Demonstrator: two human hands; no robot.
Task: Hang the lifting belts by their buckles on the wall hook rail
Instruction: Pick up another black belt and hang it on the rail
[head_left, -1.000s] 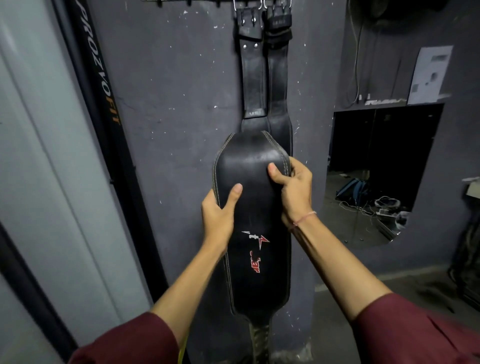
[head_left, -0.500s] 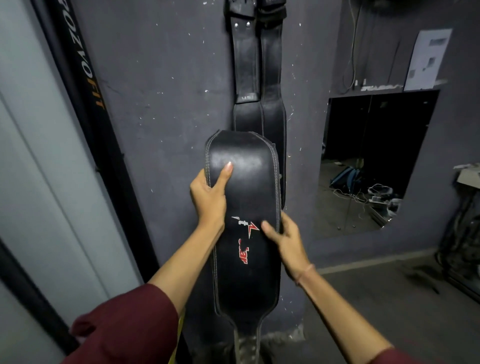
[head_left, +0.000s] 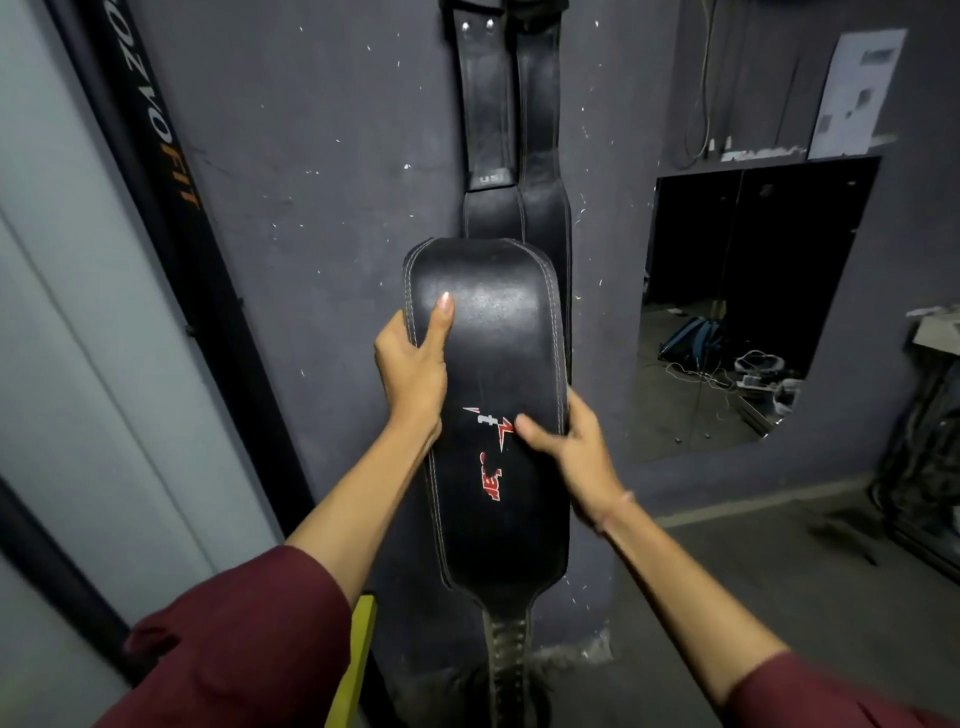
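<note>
Dark wall (head_left: 322, 208) behind, belts (head_left: 514, 119) hanging at twelve o'clock. Left hand (head_left: 413, 371) and right hand (head_left: 576, 449) pinch the folded belt (head_left: 498, 519); loose fingers could drop it.

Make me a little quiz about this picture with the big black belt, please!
1. True or false: both hands are touching the black belt with the red logo.
2. Which hand is higher on that belt? A) left hand B) right hand C) both level
3. Fill in: behind the held belt, two more belts hang against the dark ____.

Key: 1 true. 2 A, the left hand grips the left edge near the top, while the right hand holds the right edge beside the logo. 3 wall.
</note>
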